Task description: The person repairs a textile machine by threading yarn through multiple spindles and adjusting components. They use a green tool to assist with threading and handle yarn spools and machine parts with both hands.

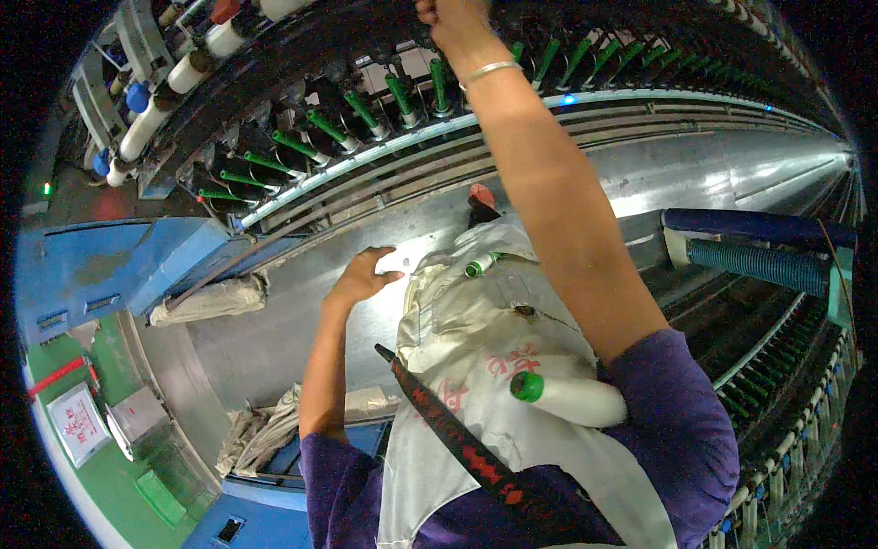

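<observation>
My right hand (455, 26) reaches up to the spinning machine, partly cut off by the top edge. Its fingers are curled together, and whatever they grip is hidden. Below it runs a row of green bobbin tubes (439, 84) standing on spindles along a pale rail. My left hand (362, 276) hangs low over the grey aisle floor beside my apron, thumb and fingers apart with nothing between them. The white apron (494, 366) carries a bobbin of white yarn with a green end (576, 401). A smaller green-ended bobbin (480, 265) pokes out of the apron front.
White yarn rolls (187, 73) hang on the machine at the upper left. A blue cabinet (91, 274) stands at the left, with a rolled cloth (210, 300) beside it. Another spindle row (768, 366) lines the right side. The grey floor (302, 339) stretches between the machines.
</observation>
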Demonstrator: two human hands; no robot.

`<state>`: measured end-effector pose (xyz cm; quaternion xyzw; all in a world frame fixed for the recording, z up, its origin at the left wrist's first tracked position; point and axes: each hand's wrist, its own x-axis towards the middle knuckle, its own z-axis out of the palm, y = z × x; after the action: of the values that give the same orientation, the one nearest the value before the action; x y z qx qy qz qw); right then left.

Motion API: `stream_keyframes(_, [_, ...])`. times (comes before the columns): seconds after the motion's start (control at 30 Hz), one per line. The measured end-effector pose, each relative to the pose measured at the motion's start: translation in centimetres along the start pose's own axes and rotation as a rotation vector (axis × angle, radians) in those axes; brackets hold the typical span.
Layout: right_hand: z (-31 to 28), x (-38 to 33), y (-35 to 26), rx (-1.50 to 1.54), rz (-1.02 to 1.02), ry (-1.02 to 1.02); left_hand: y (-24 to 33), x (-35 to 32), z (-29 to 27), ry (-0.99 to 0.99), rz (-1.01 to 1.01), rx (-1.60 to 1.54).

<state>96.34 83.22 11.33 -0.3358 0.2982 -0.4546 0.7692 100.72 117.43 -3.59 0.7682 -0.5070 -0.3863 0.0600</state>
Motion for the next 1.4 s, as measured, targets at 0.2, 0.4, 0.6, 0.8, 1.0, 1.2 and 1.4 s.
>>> stream_keyframes(0.2, [1.7, 3.4, 0.9, 0.264, 0.175, 0.198, 5.2, 5.7, -6.4, 0.373, 0.404, -0.407])
stream_keyframes(0.4, [2.1, 5.3, 3.6, 0.362, 0.183, 0.026, 12.1, 10.1, -13.4, 0.583, 0.459, -0.798])
stream_keyframes(0.6, [-5.0, 5.5, 1.1, -0.065, 0.135, -0.532, 14.7, 16.9, -19.6, 0.411, 0.412, -1.604])
stream_keyframes(0.8, [-8.3, 1.8, 0.3, -0.436, 0.038, -0.339, 16.9, 21.6, -20.7, 0.453, 0.378, -1.632])
stream_keyframes(1.0, [-12.0, -4.0, 1.8, -0.456, 0.118, -0.273, 9.4, 12.8, -7.4, 1.028, 0.545, 0.106])
stream_keyframes(1.2, [-10.4, -7.1, 2.3, -0.463, 0.202, -0.282, -0.7, 2.0, 6.0, -0.128, 0.090, -0.612])
stream_keyframes(1.4, [-10.6, -17.1, -2.4, -0.734, 0.286, -1.320, 1.5, 0.7, 10.6, -0.118, -0.191, -0.578])
